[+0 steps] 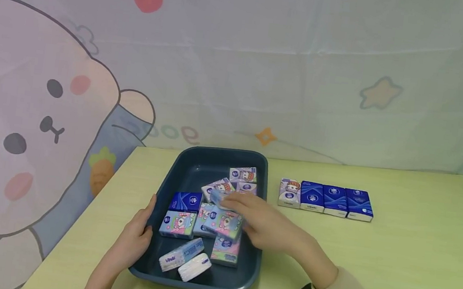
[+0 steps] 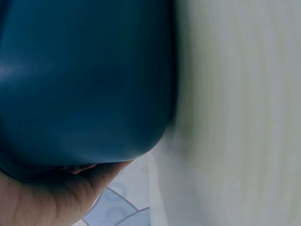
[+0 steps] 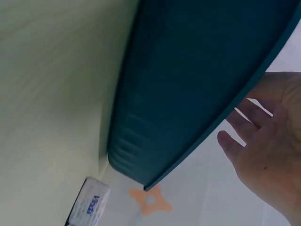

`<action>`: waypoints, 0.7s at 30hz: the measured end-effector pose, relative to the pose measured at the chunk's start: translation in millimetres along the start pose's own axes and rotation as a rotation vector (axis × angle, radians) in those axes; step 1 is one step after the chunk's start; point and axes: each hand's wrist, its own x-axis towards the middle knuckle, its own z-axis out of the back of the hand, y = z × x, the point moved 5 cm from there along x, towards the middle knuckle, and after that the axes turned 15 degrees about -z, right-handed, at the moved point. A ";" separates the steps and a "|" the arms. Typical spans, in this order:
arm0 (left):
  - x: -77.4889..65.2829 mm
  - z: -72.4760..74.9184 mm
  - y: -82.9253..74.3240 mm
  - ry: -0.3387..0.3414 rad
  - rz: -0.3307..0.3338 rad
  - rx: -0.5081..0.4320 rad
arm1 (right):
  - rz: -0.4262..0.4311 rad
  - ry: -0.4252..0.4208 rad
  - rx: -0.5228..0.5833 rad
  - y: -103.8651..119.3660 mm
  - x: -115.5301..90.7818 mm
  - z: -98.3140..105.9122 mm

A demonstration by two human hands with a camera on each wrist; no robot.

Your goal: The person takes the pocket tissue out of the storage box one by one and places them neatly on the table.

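Observation:
A dark teal plastic bin [image 1: 194, 281] holds several small tissue packs, some plain blue, some printed with cartoons, such as a blue-and-pink pack [image 1: 177, 224]. My left hand [image 1: 134, 236] grips the bin's left side at the rim; in the left wrist view the hand [image 2: 56, 197] lies against the bin's outer wall. Over the bin's right rim reaches my right hand [image 1: 267, 222], pinching a blurred light-blue tissue pack [image 1: 218, 197] above the others. In the right wrist view the fingertips of the right hand [image 3: 268, 141] are partly hidden behind the bin wall.
Right of the bin, a row of tissue packs stands on the pale yellow-green table [image 1: 407, 260]: a cartoon pack [image 1: 290, 192] and three blue packs [image 1: 335, 200]. A cartoon-printed cloth [image 1: 240, 69] hangs behind the table.

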 end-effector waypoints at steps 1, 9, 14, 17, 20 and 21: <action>-0.1 0.2 0.0 -0.002 0.001 -0.001 | 0.006 0.011 -0.004 2.5 0.7 -1.5; 1.3 -1.7 1.9 0.006 0.000 0.005 | -0.039 0.144 -0.015 13.6 3.8 -14.5; 0.9 -1.5 2.2 0.001 0.007 0.004 | -0.058 0.180 -0.100 17.0 4.2 -19.4; 0.4 -1.0 1.6 -0.001 0.006 0.005 | -0.059 0.182 -0.167 19.8 6.0 -22.0; 0.2 -0.6 1.0 0.002 0.002 0.003 | -0.055 0.176 -0.223 24.2 7.5 -23.8; 0.2 -0.6 0.9 0.003 0.000 0.005 | -0.052 0.173 -0.236 25.7 8.2 -24.8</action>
